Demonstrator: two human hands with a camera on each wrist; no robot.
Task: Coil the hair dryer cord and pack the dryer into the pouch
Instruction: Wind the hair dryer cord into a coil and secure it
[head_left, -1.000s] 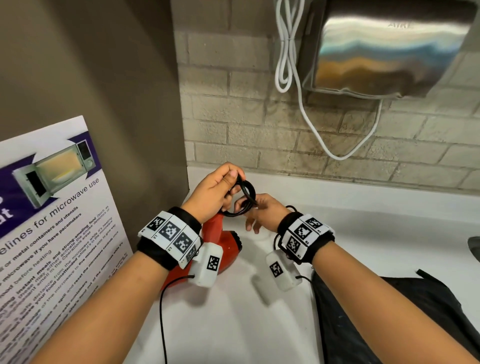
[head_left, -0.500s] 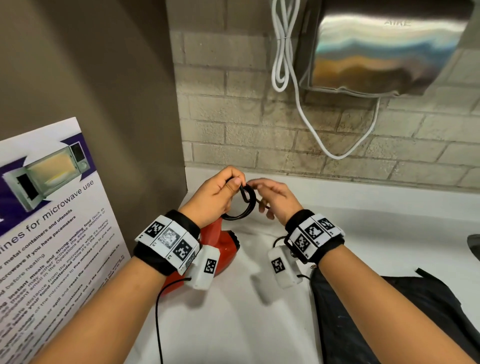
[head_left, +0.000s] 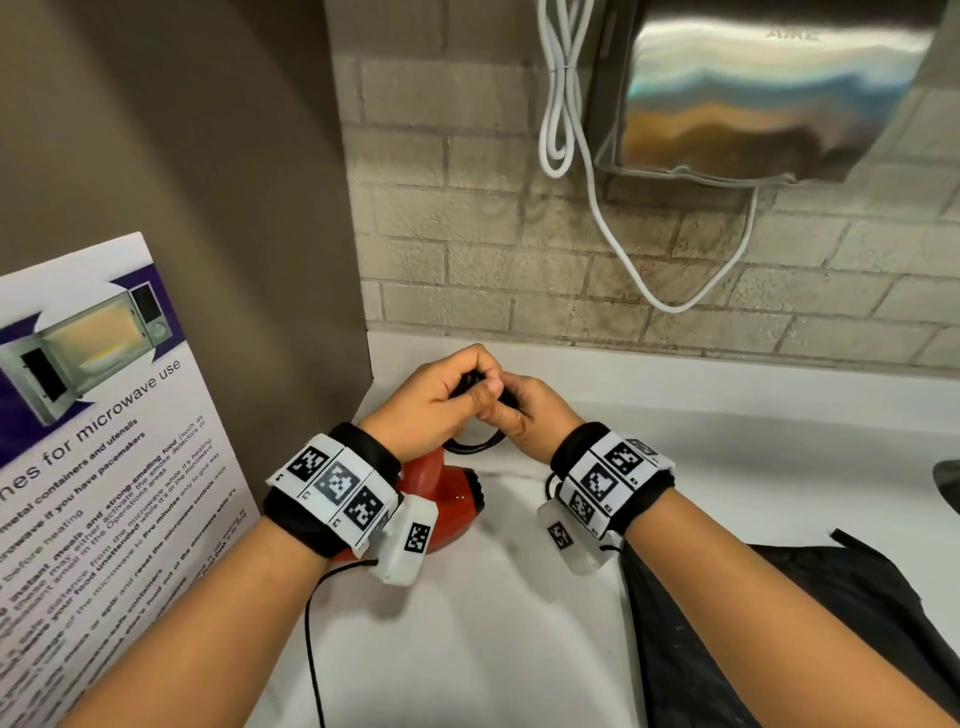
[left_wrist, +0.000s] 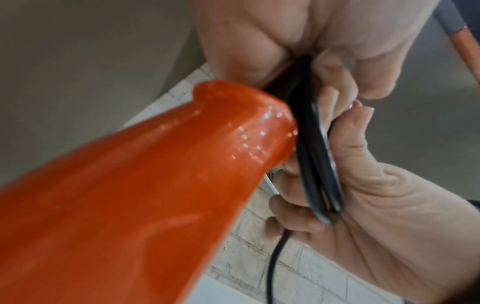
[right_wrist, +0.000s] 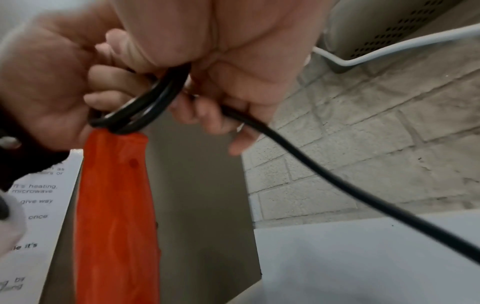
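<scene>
Hands (head_left: 475, 400) pinch black cord (right_wrist: 145, 107) – tight loops – glossy red dryer (head_left: 447, 506).

Right hand (head_left: 524, 415) moved in from beside coil, now pressed against left hand (head_left: 441, 402), knuckles touching. Black cord (head_left: 475, 446) coil, open ring between hands 1 s ago, now mostly hidden under both sets of curled fingers; only low arc shows. Both hands shifted slightly toward back wall.

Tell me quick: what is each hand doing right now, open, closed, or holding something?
Left hand: closed, gripping the coiled loops of the black cord.
Right hand: closed, fingers curled on the same cord beside the coil.
</scene>
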